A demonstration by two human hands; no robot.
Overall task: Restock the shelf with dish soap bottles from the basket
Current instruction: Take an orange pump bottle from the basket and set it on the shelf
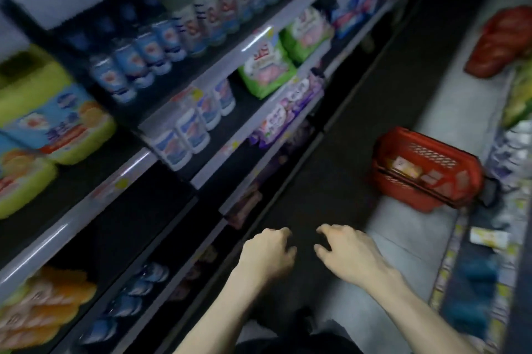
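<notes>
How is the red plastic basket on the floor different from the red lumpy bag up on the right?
The red plastic basket sits on the floor; the red lumpy bag lies higher up, on the right. The basket has stiff lattice walls and holds packs; the bag looks soft and bulgy. Both are red.

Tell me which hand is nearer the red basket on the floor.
Right. The right hand is short of the red basket and to its left in the view, not touching it. The left hand is farther left, toward the shelves.
</notes>
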